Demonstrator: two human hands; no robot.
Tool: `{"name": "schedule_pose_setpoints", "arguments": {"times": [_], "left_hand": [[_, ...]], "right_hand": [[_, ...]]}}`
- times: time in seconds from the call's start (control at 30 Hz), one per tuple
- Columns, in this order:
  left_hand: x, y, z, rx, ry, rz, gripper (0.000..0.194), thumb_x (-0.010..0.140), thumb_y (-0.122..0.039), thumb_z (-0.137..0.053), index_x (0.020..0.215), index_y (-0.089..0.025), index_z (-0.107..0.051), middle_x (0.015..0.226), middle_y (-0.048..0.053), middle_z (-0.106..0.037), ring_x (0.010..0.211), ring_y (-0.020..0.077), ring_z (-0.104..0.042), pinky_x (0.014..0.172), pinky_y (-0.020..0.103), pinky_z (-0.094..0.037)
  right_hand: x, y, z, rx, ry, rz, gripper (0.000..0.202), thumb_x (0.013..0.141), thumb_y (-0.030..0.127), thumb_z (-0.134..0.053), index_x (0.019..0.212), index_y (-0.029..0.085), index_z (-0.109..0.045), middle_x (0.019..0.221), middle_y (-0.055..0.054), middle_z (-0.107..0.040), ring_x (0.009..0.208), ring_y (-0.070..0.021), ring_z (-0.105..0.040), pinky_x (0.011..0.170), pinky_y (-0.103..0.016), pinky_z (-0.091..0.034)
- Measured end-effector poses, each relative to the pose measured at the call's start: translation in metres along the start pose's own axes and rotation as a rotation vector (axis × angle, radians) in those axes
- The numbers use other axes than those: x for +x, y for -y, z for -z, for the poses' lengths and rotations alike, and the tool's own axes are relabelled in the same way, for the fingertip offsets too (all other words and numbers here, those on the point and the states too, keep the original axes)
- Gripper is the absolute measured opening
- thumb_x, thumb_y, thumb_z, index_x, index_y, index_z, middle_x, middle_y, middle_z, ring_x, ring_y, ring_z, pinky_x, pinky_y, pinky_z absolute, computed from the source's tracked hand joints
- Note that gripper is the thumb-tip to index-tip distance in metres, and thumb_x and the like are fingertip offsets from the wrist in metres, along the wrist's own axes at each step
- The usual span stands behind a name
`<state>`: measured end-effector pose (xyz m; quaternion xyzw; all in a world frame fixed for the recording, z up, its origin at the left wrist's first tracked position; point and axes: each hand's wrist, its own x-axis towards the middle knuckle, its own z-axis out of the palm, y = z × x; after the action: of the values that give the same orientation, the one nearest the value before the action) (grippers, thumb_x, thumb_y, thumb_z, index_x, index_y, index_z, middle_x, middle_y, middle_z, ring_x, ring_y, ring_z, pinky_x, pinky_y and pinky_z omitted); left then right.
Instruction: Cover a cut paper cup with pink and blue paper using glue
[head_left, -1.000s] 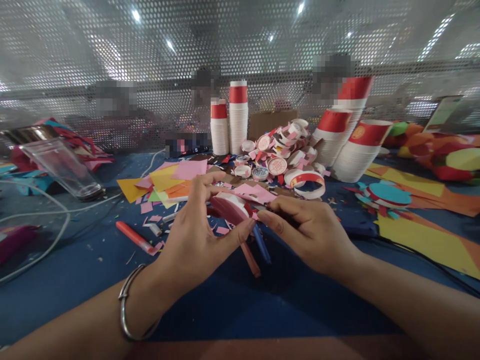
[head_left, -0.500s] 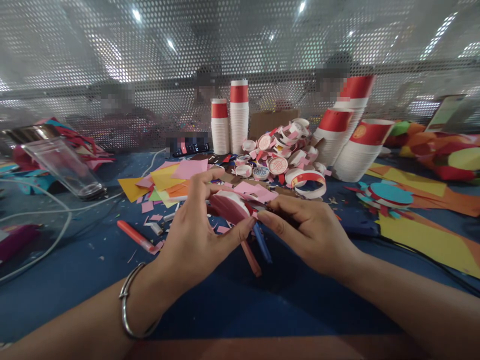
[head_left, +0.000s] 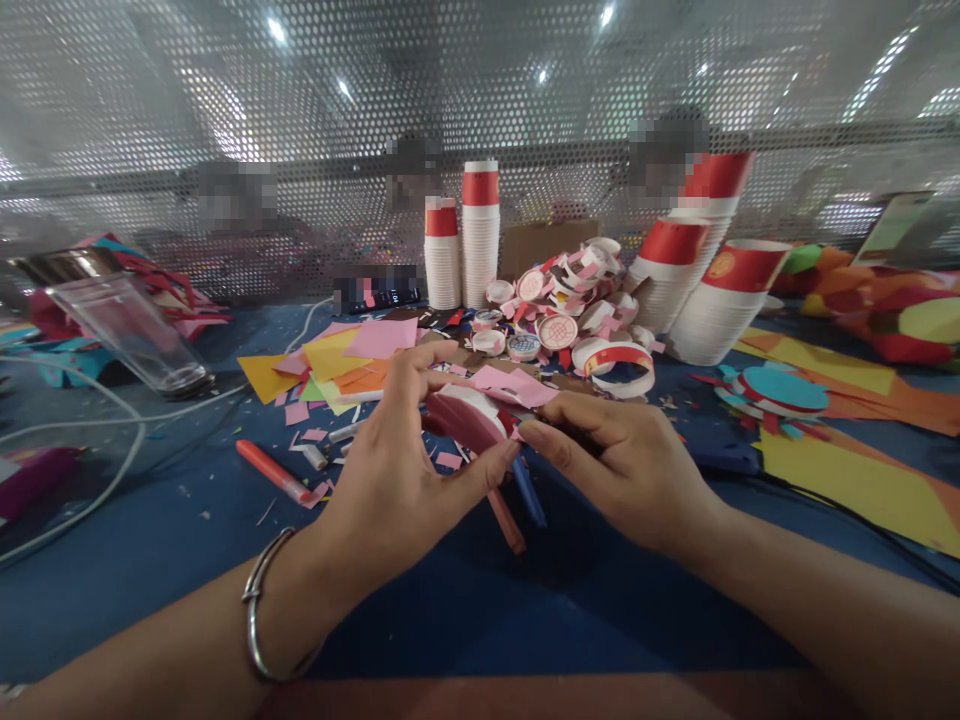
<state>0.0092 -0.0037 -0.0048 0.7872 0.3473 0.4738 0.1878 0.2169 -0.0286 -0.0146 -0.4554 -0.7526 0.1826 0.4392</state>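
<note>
Between my hands is a red-and-white piece cut from a paper cup (head_left: 466, 417), with pink paper (head_left: 514, 385) on its far side. My left hand (head_left: 394, 470) curves around its left side, the thumb along the near edge and the fingers behind. My right hand (head_left: 630, 465) pinches the right end, where a small pink bit shows by the fingertips. What its far fingers do is hidden. Below the held piece, a blue pen (head_left: 530, 492) and a reddish marker (head_left: 506, 520) lie on the blue table. A red marker (head_left: 274, 472) rests left of my left hand.
Stacked paper cups (head_left: 481, 235) stand at the back, with more stacks (head_left: 727, 300) at right. A heap of cut cup bottoms (head_left: 556, 328) lies between them. Coloured paper (head_left: 360, 350), a clear tumbler (head_left: 131, 325), a turquoise paper disc (head_left: 784, 388) and cables (head_left: 139, 440) surround the hands.
Almost nothing differs. Both hands keep their hold on the cup piece, and the whole view has shifted very slightly.
</note>
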Motion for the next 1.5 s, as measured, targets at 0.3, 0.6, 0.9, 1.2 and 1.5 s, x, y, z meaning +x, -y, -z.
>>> {"name": "schedule_pose_setpoints", "arguments": {"times": [0.3,0.6,0.9,1.2,1.5], "left_hand": [[-0.0002,-0.0015,-0.0008,0.074,0.050,-0.004,0.060,0.083,-0.041,-0.080,0.131,-0.022,-0.051,0.139,0.013,-0.054,0.108,0.0264,-0.068,0.097,0.048,-0.057],[0.0007,-0.0039,0.0002,0.063,0.066,0.000,0.059,0.081,-0.038,-0.081,0.130,-0.023,-0.051,0.132,0.013,-0.060,0.107,0.0261,-0.068,0.095,0.046,-0.058],[-0.0002,-0.0035,0.0004,0.133,0.033,-0.038,0.058,0.079,-0.033,-0.082,0.127,-0.023,-0.052,0.134,0.013,-0.058,0.123,0.0328,-0.063,0.098,0.048,-0.054],[0.0008,-0.0042,0.0020,0.196,0.027,-0.065,0.058,0.078,-0.030,-0.083,0.127,-0.023,-0.054,0.136,0.014,-0.057,0.125,0.0338,-0.062,0.103,0.052,-0.052],[0.0059,0.0054,0.0083,-0.134,0.051,0.182,0.055,0.078,-0.030,-0.083,0.128,-0.026,-0.060,0.136,0.011,-0.058,0.117,0.0307,-0.065,0.097,0.047,-0.059]], "right_hand": [[-0.0003,0.0007,0.0009,-0.021,-0.009,0.026,0.039,0.101,0.039,-0.057,0.067,0.019,-0.052,0.059,0.006,-0.041,0.054,-0.0082,-0.039,0.052,-0.024,-0.032],[0.0009,0.0018,0.0009,-0.036,-0.012,0.040,0.038,0.100,0.037,-0.058,0.067,0.019,-0.050,0.058,0.007,-0.039,0.053,-0.0072,-0.037,0.051,-0.023,-0.030],[0.0000,0.0024,0.0009,-0.047,-0.002,0.026,0.037,0.101,0.036,-0.057,0.068,0.019,-0.052,0.059,0.006,-0.039,0.054,-0.0084,-0.038,0.052,-0.024,-0.031],[0.0003,0.0005,0.0008,-0.022,0.002,0.023,0.040,0.101,0.037,-0.057,0.066,0.019,-0.050,0.059,0.006,-0.038,0.055,-0.0079,-0.036,0.052,-0.025,-0.030],[0.0046,-0.0065,0.0050,-0.029,0.003,-0.094,0.041,0.100,0.048,-0.055,0.070,0.019,-0.054,0.061,0.004,-0.045,0.057,-0.0108,-0.040,0.054,-0.027,-0.032]]}}
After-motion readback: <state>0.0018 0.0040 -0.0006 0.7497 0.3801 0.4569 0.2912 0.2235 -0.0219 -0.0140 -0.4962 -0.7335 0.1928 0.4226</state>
